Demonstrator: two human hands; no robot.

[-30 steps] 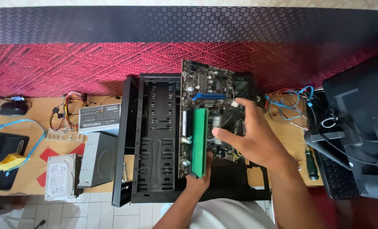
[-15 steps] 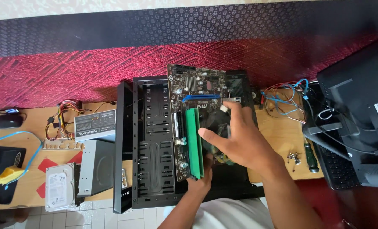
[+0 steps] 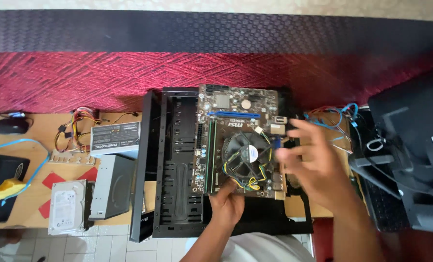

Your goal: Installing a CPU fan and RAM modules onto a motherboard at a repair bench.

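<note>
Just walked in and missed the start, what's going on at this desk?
A person is working a motherboard into an open black computer case lying on the desk. The left hand grips the board's near edge, by the round CPU cooler fan. The right hand is blurred at the board's right edge, fingers spread, holding nothing visible. To the left lie a power supply, an optical drive and a hard drive.
</note>
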